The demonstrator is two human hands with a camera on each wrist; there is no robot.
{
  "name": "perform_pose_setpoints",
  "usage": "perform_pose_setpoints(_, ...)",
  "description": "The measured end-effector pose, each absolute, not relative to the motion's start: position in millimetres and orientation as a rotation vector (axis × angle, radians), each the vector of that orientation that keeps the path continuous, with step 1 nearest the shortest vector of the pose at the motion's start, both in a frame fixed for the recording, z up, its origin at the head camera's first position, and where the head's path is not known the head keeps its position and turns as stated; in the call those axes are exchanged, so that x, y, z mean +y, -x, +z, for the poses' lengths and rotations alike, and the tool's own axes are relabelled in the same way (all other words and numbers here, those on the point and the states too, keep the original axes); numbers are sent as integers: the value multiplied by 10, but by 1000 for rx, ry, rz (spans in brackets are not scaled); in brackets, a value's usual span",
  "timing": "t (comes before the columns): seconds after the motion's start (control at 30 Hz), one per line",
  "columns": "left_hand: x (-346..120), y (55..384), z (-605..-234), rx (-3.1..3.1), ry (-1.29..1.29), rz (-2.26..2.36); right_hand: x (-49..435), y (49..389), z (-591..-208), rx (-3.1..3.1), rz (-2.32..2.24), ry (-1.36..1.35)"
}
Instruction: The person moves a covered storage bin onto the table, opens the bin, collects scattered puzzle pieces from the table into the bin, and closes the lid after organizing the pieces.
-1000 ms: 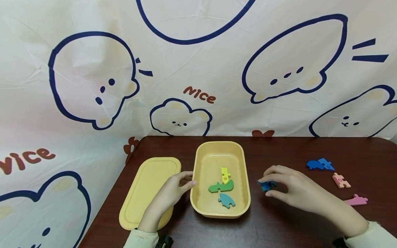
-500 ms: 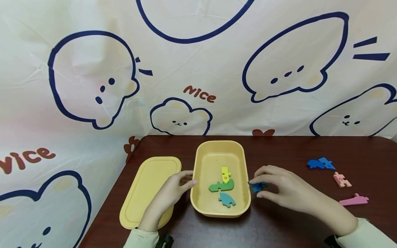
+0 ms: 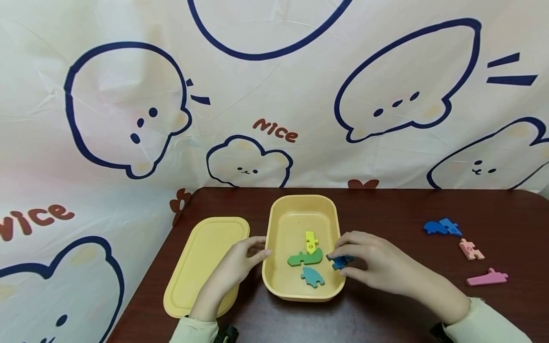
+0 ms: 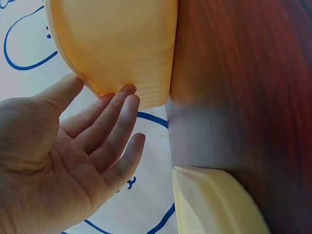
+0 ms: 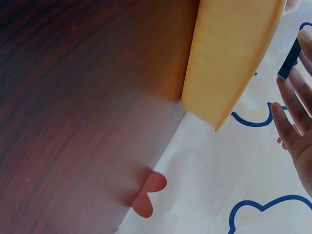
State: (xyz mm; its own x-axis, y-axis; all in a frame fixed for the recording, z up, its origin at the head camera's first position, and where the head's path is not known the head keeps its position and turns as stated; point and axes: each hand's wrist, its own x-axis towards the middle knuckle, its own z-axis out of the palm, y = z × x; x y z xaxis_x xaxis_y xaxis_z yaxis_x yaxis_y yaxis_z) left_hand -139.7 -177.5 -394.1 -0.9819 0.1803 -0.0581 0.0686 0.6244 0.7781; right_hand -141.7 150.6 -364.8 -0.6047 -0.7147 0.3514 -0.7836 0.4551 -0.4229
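Note:
My right hand (image 3: 369, 259) pinches a dark blue puzzle piece (image 3: 340, 262) over the right rim of the yellow box (image 3: 300, 209). In the right wrist view, that piece shows edge-on between thumb and fingers, above the box's rim. My left hand (image 3: 238, 262) steadies the box's left side. Seen from the left wrist, its thumb meets the rim while loosely extended fingers (image 4: 129, 90) touch the outer wall. Inside the box lie a yellow puzzle piece (image 3: 310, 242), a green one (image 3: 305, 257) and a teal one (image 3: 312, 277).
A pale yellow lid (image 3: 201, 262) lies left of the box, partly under my left forearm. At the right of the brown table (image 3: 399, 209) are two blue puzzle pieces (image 3: 443, 227), a light pink piece (image 3: 472, 249) and a pink piece (image 3: 488, 277). A printed cloth (image 3: 317, 109) hangs behind.
My right hand has moved left with the dark blue puzzle piece, from the table beside the box to over its right rim. The left hand stays at the box.

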Motion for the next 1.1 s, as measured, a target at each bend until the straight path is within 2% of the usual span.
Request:
perform_pose_setpoints(0.47, -1767, 1380, -3918, 2702, -210, 1284, 1301, 1457, -3750, -2541, 861, -1398)
perform_pose_setpoints(1.1, -1774, 1373, -3924, 2633, -245, 1376, 1260, 1487, -3838, -2594, 847, -1384)
